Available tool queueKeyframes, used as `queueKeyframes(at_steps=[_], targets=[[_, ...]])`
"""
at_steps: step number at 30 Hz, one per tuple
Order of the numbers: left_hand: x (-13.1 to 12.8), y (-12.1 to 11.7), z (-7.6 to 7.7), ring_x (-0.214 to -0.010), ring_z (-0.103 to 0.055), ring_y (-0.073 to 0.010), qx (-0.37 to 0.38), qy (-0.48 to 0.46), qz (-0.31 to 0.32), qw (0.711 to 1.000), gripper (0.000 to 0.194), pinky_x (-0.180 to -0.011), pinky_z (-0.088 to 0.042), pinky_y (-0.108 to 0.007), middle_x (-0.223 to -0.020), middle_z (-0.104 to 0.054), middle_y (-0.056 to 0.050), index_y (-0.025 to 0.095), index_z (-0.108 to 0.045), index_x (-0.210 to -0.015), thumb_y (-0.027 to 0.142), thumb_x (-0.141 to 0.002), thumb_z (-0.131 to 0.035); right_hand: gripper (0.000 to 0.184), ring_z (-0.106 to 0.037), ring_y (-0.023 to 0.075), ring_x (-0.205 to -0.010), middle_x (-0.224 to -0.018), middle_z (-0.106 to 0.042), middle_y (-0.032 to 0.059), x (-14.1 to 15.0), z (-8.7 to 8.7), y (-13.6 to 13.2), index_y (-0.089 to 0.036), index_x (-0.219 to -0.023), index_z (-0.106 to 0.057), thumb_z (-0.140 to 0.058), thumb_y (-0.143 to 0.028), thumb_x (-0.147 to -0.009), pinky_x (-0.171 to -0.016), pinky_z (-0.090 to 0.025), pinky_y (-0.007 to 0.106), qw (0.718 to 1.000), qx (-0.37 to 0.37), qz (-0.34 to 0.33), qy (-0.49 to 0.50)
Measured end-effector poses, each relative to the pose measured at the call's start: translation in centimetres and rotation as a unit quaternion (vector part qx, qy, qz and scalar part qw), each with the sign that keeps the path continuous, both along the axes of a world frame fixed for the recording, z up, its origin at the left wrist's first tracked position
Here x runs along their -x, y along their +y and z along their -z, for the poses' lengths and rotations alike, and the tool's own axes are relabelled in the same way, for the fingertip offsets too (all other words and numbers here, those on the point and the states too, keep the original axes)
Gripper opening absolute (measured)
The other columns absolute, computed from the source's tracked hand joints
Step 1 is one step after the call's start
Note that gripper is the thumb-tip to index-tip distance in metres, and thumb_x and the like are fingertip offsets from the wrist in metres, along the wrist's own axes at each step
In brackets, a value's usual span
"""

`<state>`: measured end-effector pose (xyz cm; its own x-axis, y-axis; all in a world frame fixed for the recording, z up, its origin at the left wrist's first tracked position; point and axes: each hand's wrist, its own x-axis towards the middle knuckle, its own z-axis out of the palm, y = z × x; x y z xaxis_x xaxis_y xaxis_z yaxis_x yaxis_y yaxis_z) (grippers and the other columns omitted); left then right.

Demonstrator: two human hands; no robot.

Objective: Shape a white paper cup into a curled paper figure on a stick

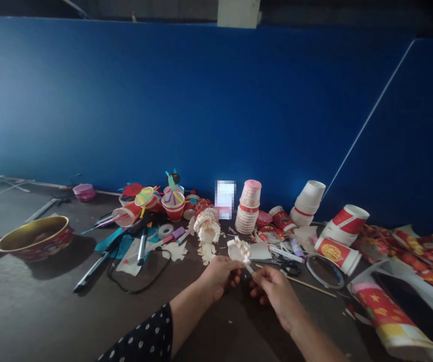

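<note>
In the middle of the head view, a cut paper cup piece (236, 248) with a ring of curled white strips is in my hands. My left hand (222, 275) pinches its near edge. My right hand (272, 287) has thumb and finger closed on a white paper strip (249, 268) that seems to belong to the cup piece. Behind my left hand lies a row of similar cut cups (206, 229) with curled edges. Black-handled scissors (289, 267) lie just beyond my right hand, near a thin wooden stick (310, 286).
Stacked paper cups (247, 213) stand at the back, with further white cups (309, 201) to the right. A gold-lined bowl (37, 239) sits left, near a glue gun (99, 266) with a black cord. A roll of tape (325, 271) and a red patterned cup (393, 322) are at right.
</note>
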<state>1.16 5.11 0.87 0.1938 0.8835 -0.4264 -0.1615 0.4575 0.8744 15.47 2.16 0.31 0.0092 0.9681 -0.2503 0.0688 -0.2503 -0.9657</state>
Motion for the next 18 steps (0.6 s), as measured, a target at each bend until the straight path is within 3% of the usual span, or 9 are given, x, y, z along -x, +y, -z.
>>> queueKeyframes(at_steps=[18], targets=[[-0.09,-0.08,-0.19,-0.034,-0.04,-0.0037,0.028,-0.031,-0.029,0.999,0.025,-0.034,-0.023,-0.015,-0.041,-0.047,0.005,0.012,-0.052,-0.052,0.02,-0.067,-0.069,0.029,-0.054,0.0101,-0.049,-0.059,-0.057,-0.0036,0.14,0.34,0.18,-0.02,-0.066,-0.048,-0.061,-0.046,-0.064,-0.038,-0.031,0.018,0.999,-0.045,-0.021,-0.017]])
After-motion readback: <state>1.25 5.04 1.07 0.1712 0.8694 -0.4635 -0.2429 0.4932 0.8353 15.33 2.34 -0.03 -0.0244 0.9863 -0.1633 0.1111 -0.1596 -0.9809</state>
